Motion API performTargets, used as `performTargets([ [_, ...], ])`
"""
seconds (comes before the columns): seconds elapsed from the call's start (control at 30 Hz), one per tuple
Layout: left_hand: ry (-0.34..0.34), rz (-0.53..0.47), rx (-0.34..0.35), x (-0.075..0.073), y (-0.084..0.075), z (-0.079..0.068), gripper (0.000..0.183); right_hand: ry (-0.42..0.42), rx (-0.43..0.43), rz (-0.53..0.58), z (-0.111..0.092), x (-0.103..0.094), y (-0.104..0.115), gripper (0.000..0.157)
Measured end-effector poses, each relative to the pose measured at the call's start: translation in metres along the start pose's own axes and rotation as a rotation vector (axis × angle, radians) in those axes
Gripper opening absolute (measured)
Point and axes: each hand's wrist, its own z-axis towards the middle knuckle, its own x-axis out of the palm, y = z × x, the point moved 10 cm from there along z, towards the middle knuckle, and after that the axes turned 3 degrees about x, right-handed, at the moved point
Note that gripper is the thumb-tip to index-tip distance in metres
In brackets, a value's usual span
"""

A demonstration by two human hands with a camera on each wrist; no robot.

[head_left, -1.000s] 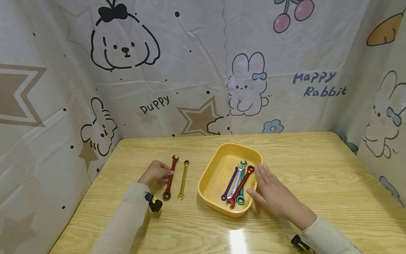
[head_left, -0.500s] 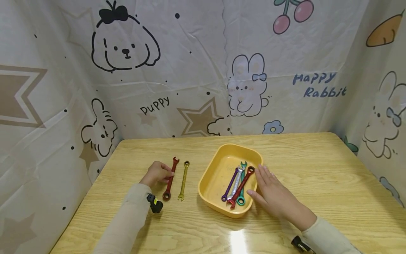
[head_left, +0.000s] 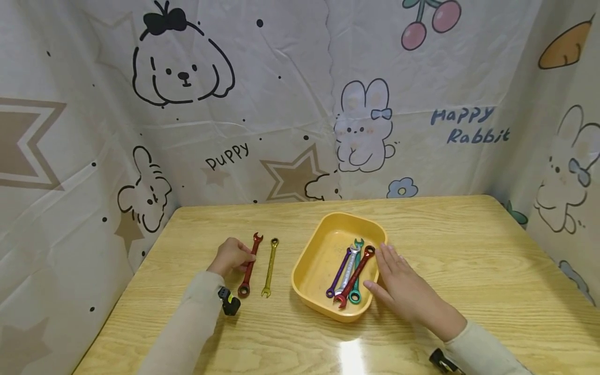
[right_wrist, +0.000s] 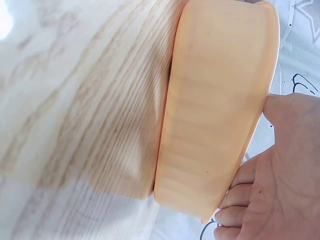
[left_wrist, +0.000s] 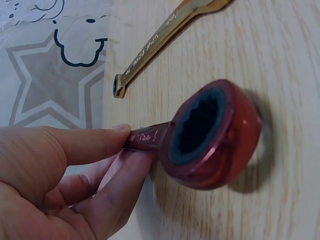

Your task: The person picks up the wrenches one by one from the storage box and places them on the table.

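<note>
My left hand (head_left: 231, 255) pinches the shaft of a red combination wrench (head_left: 250, 268) between thumb and fingers. In the left wrist view, the wrench's ring end (left_wrist: 240, 145) faces the camera, near the wooden table. Beside it lies a gold combination wrench (head_left: 270, 268), untouched. With fingers straight, my right hand (head_left: 404, 284) rests against the right rim of a yellow plastic tray (head_left: 319, 260); the thumb also touches the rim in the right wrist view. Inside the tray are a purple wrench (head_left: 338, 273), a silver wrench (head_left: 347, 271), a green wrench (head_left: 356, 284) and another red wrench (head_left: 354, 276) lying across them.
The wooden table (head_left: 469, 250) reaches back to a patterned curtain (head_left: 281, 104) with cartoon drawings, which also hangs at both sides. Bright light reflects off the table in front of the tray. A small black device (head_left: 228, 301) sits on the left wrist.
</note>
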Motion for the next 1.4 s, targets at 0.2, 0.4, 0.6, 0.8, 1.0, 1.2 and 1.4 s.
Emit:
performTargets([
  [0.2, -0.02, 0.041, 0.002, -0.002, -0.002, 0.001, 0.013, 0.005, 0.003, 0.002, 0.0, 0.0, -0.001, 0.077],
  [0.4, -0.047, 0.114, 0.022, -0.006, -0.006, 0.001, 0.014, 0.009, 0.007, 0.006, 0.001, 0.0, -0.001, 0.077],
  [0.6, -0.063, 0.131, 0.042, -0.006, -0.007, 0.001, 0.013, 0.012, 0.009, 0.012, 0.001, 0.001, -0.002, 0.077],
  [0.8, -0.06, 0.128, 0.059, -0.006, -0.005, 0.001, 0.012, 0.01, 0.009, 0.008, 0.002, 0.002, -0.002, 0.078],
  [1.0, -0.05, 0.133, 0.047, -0.007, -0.002, 0.002, 0.012, 0.008, 0.01, 0.01, 0.002, 0.002, -0.002, 0.078],
  [1.2, -0.044, 0.128, 0.04, -0.008, 0.0, 0.004, 0.013, 0.007, 0.009, 0.015, 0.001, 0.002, -0.001, 0.078],
  [1.4, -0.038, 0.112, 0.033, -0.007, 0.004, 0.008, 0.013, 0.009, 0.005, 0.003, 0.001, 0.002, -0.002, 0.078],
])
